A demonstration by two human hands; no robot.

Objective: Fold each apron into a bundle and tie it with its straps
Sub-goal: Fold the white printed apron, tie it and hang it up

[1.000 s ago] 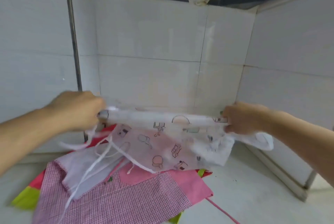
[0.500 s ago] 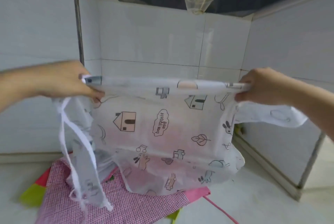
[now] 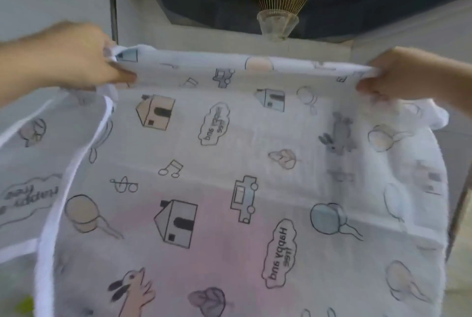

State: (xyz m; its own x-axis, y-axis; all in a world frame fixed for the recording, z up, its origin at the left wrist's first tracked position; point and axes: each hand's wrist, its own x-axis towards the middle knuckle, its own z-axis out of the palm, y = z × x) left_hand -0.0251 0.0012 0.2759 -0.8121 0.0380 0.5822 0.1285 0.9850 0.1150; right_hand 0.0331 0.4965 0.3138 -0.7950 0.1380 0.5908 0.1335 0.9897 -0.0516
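Head view, one item: printed apron [image 3: 229, 176], hanging spread in the air before the tiled wall. My left hand [image 3: 76, 57] and right hand [image 3: 406, 75] each pinch a top corner (hem taut). Advice: keep corners level before folding.

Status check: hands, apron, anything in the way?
Left hand and right hand each pinching a top corner. White printed apron held up, spread open, unfolded. It screens the counter below; nothing else in the way.

Apron [image 3: 229, 163] curtains the space ahead.
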